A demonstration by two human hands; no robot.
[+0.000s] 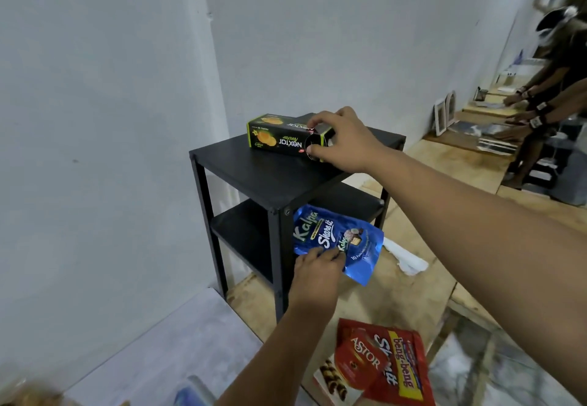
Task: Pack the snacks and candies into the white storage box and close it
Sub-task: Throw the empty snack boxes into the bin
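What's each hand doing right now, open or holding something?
Left hand: pinches the blue Kalpa pouch, held in the air.
Right hand: grips the end of the green Nextar box on the black shelf.

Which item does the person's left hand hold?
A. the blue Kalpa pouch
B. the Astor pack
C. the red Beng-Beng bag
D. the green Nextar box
A: the left hand pinches the lower edge of the blue Kalpa pouch, while the right hand grips the green Nextar box.
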